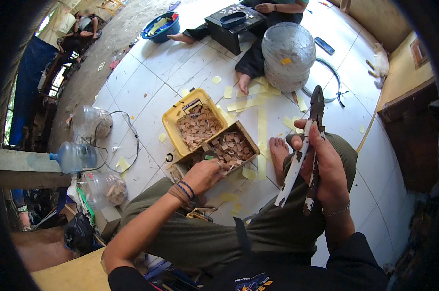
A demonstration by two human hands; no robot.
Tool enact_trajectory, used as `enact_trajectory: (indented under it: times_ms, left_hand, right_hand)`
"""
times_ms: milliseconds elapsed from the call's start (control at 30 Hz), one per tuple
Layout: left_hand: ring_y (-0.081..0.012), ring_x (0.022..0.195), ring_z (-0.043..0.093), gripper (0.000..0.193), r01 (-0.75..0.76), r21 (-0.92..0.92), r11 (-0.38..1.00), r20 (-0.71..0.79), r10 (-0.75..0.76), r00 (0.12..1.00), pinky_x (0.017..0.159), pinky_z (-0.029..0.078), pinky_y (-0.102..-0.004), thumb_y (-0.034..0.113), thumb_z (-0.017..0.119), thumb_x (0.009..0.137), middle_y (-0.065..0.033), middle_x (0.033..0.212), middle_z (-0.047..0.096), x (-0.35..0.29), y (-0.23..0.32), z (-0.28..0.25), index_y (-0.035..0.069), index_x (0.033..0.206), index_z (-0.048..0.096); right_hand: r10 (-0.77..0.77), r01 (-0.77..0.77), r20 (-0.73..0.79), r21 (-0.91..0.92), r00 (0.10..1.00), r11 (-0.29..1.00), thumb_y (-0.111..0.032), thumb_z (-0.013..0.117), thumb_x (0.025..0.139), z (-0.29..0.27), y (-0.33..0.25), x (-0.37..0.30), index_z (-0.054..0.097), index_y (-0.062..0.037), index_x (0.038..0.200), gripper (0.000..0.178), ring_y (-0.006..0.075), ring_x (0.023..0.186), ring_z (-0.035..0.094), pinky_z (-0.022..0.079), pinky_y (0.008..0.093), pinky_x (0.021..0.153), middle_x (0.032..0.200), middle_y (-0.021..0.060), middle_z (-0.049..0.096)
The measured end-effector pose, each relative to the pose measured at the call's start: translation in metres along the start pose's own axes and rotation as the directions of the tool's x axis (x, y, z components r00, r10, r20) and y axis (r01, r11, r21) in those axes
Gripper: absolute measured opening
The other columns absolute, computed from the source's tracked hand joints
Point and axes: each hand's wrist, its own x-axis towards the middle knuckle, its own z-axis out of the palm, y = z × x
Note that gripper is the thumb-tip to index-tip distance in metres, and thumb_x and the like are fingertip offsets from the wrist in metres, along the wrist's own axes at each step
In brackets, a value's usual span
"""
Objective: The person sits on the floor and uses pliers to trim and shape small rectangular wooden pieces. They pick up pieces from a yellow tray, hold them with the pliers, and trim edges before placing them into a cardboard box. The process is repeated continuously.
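My right hand (332, 177) is raised over my right knee and grips a pair of pliers (317, 109), jaws pointing away from me. Worn white coating is flaking off the two handles, which stand apart. At the wooden box (251, 132), my left hand (204, 175) reaches over the near edge with its fingers curled down. Small brown square pieces (231, 147) fill much of this box; whatever the fingers pinch is hidden. Touching the box on its far left side is a yellow tub (168, 127) heaped with similar pieces.
Yellow paper strips (261, 121) are scattered over the white tiles. Beyond them another person sits by a black box-shaped stand (236, 30) and a large wrapped roll (288, 58). Clear plastic bottles (74, 156) stand left. A cat (379, 63) lies by the right wall.
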Motion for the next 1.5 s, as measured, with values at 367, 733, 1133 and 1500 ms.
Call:
enact_trajectory:
  times_ms: [367,733,1133,1500]
  left_hand:
    - [-0.0384,0.107,0.068,0.04,0.218,0.386,0.896,-0.021,-0.228,0.974,0.093,0.055,-0.0483,0.031,0.071,0.094,-0.0202,0.112,0.072,0.1,-0.117,0.025,0.009,0.128,0.069]
    - [-0.0385,0.115,0.067,0.048,0.57,0.324,0.755,-0.057,-0.586,0.808,0.099,0.054,-0.0468,0.022,0.081,0.084,-0.0231,0.114,0.073,0.1,-0.267,0.019,0.01,0.13,0.069]
    - [-0.0458,0.121,0.06,0.056,0.602,0.206,0.772,-0.065,-0.603,0.795,0.105,0.05,-0.0514,0.027,0.082,0.085,-0.0236,0.139,0.051,0.113,-0.28,0.077,0.011,0.134,0.062]
    - [-0.0432,0.107,0.064,0.031,0.535,-0.041,0.844,-0.289,-0.523,0.802,0.093,0.052,-0.0516,0.027,0.078,0.088,-0.0223,0.113,0.064,0.098,-0.276,0.082,0.013,0.114,0.07]
  right_hand:
    - [0.112,-0.112,0.003,0.081,0.994,0.99,-0.044,0.044,0.113,-0.004,-0.008,-0.006,0.05,-0.0066,0.139,0.046,0.0057,0.069,0.058,0.048,0.0213,0.062,0.093,-0.0012,0.064]
    - [0.214,-0.209,-0.069,0.078,0.974,0.975,-0.047,0.041,0.112,-0.005,-0.016,-0.002,0.047,-0.0083,0.14,0.048,0.0093,0.071,0.057,0.045,0.0239,0.061,0.093,0.0023,0.063]
    - [0.192,-0.191,-0.212,0.025,0.958,0.981,-0.053,0.045,0.108,0.013,-0.006,0.014,0.048,-0.0102,0.126,0.047,0.013,0.06,0.061,0.056,0.0288,0.061,0.073,0.0028,0.06]
    - [0.176,-0.196,-0.188,-0.093,0.966,0.976,-0.052,0.042,0.11,0.012,-0.005,0.014,0.046,-0.0087,0.137,0.051,0.0102,0.069,0.059,0.047,0.0225,0.058,0.087,0.0047,0.064]
